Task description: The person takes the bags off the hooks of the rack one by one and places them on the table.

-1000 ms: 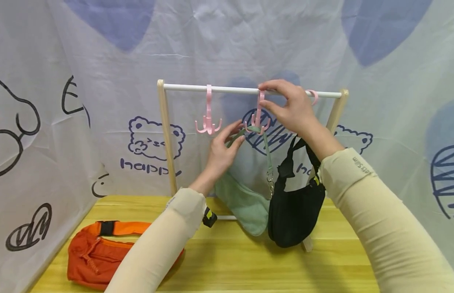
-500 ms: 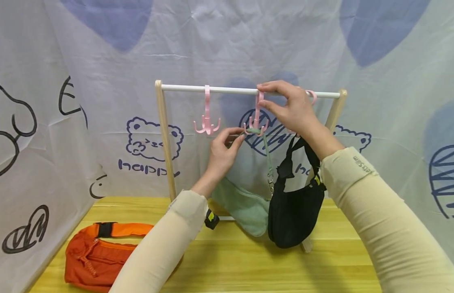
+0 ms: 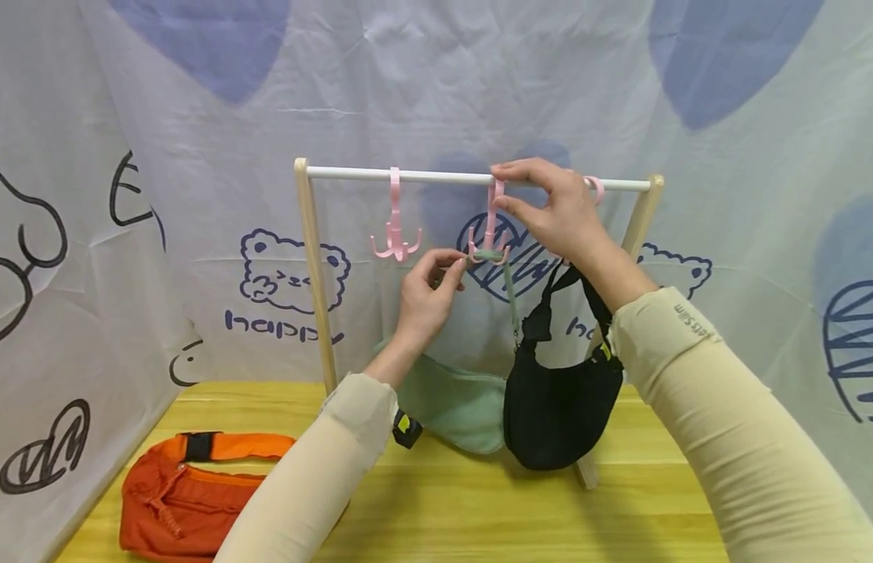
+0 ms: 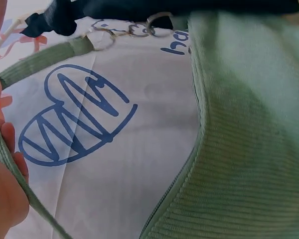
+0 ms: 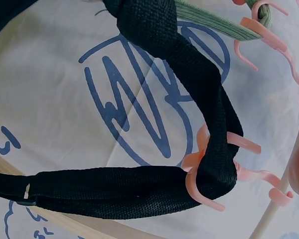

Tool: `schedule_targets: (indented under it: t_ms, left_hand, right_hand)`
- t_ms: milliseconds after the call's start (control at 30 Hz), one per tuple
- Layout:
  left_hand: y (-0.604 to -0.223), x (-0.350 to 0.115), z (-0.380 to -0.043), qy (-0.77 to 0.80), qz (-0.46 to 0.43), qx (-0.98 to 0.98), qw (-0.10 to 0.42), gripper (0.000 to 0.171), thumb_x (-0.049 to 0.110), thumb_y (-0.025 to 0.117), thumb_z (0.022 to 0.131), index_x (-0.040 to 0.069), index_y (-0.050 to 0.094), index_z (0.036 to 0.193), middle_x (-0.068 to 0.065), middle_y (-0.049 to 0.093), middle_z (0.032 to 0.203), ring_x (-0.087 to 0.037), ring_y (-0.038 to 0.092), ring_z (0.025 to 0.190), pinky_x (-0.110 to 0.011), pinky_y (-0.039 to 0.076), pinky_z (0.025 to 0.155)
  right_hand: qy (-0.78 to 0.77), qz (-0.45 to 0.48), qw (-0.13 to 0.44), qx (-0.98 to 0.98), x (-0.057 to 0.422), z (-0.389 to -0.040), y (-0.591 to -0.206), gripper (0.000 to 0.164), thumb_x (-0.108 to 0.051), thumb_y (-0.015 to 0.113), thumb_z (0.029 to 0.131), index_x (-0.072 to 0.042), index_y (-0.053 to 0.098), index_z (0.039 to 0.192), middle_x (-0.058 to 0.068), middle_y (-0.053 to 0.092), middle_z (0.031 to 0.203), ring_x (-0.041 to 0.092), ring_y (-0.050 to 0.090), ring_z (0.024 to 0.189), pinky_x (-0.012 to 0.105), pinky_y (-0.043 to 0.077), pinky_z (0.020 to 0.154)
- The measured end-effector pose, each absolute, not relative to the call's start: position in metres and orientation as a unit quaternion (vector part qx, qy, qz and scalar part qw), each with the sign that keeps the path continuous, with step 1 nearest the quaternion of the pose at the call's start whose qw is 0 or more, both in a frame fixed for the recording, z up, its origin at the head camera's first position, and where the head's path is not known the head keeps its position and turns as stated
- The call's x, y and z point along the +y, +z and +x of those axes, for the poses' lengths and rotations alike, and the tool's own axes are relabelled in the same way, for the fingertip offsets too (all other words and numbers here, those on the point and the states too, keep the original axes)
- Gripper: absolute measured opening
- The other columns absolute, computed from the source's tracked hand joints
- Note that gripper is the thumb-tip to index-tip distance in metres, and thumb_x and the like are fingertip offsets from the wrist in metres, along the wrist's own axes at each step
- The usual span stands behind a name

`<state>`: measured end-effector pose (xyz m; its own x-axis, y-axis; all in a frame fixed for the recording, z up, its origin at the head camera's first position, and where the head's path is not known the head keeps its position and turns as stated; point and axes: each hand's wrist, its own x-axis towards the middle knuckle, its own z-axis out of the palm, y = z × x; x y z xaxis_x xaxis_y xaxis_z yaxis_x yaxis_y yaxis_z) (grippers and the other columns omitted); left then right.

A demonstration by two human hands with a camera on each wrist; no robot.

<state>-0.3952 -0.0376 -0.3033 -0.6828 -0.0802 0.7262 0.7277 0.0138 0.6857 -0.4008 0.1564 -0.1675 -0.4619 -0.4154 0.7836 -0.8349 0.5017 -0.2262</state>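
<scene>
My left hand (image 3: pixel 424 293) pinches the pale green strap (image 4: pixel 42 62) just left of the middle pink multi-prong hook (image 3: pixel 490 223). The strap lies across the hook's prongs, and below it the green corduroy shoulder bag (image 3: pixel 454 403) hangs tilted, partly behind my left forearm. With thumb and fingers, my right hand (image 3: pixel 559 207) grips the top of that same hook at the white rod (image 3: pixel 443 176). Beside the green bag, a black shoulder bag (image 3: pixel 559 414) hangs by its knotted strap (image 5: pixel 199 74) from the right pink hook (image 5: pixel 191 186).
A third pink hook (image 3: pixel 396 227) hangs at the left of the rod, holding nothing. Wooden posts (image 3: pixel 315 274) carry the rod. An orange-red waist bag (image 3: pixel 190 500) lies on the yellow wood-grain table (image 3: pixel 422 508) at front left, partly covered by my left sleeve.
The green strap has come down lower onto the middle hook's prongs. My left fingers have closed together at the hook, and the green bag has swung leftward. My right hand keeps its grip.
</scene>
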Motion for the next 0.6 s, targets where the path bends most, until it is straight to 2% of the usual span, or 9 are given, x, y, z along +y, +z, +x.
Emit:
schedule_targets:
  t_ms: [167,400,600]
  left_hand:
    - [-0.3017,-0.0384,-0.3932,-0.648,-0.236,-0.650,0.318,0.014,0.008,0.068,0.101,-0.002,0.071,0.111,-0.017,0.073,0.096,-0.008,0.061,0.068,-0.020,0.050,0.061]
    - [-0.2973,-0.0407,-0.3909,-0.641,-0.228,-0.655,0.330,0.013,0.006,0.070,0.099,-0.002,0.073,0.109,-0.017,0.074,0.095,-0.005,0.059,0.066,-0.019,0.051,0.062]
    - [-0.2938,-0.0408,-0.3896,-0.633,-0.229,-0.651,0.351,0.012,0.005,0.071,0.099,-0.002,0.075,0.108,-0.016,0.074,0.096,-0.007,0.056,0.070,-0.019,0.045,0.063]
  right_hand:
    - [0.319,0.398,0.343,-0.789,0.1558,-0.4014,-0.1693,0.035,-0.009,0.078,0.094,-0.006,0.072,0.128,0.008,0.070,0.134,0.026,0.063,0.127,0.040,0.047,0.111]
    - [0.316,0.395,0.348,-0.790,0.1549,-0.4015,-0.1691,0.034,-0.010,0.077,0.094,-0.007,0.073,0.128,0.008,0.070,0.134,0.026,0.064,0.127,0.041,0.047,0.111]
    - [0.317,0.395,0.349,-0.788,0.1550,-0.4006,-0.1696,0.034,-0.010,0.078,0.094,-0.007,0.073,0.128,0.008,0.070,0.133,0.026,0.064,0.126,0.041,0.047,0.111]
